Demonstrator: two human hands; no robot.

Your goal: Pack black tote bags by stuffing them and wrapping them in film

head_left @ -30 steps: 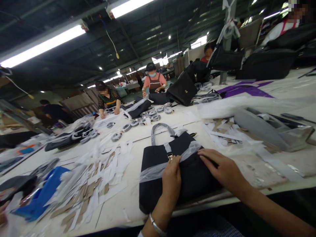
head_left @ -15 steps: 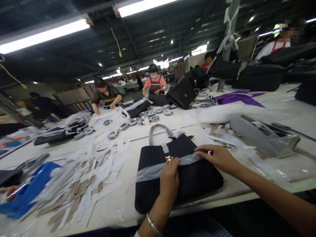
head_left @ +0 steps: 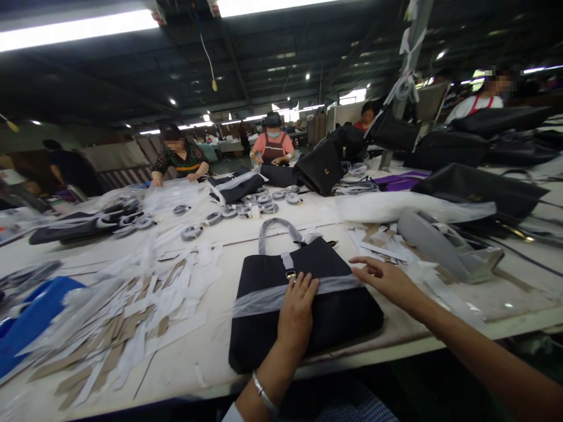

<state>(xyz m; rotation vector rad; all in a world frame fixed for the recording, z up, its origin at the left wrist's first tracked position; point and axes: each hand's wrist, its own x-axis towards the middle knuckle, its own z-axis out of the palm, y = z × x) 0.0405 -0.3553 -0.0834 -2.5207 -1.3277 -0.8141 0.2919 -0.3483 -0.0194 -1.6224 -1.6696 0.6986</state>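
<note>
A black handbag lies flat at the table's front edge. Across its front runs a band of translucent wrapping, and its raised handle is wrapped too. My left hand rests flat on the bag, fingers stretched out just below the gold clasp. At the bag's right edge my right hand hovers with its fingers apart, close to the end of the band. Nothing shows between its fingers.
Paper and card strips spread to the left, near a blue tray. A grey tape dispenser stands right. Wrapped coils and black bags lie farther back. Co-workers work across the table.
My right hand has come off the bag's wrapping band and moved slightly to the right. My left hand stays on the bag. The view has turned a little to the right.
</note>
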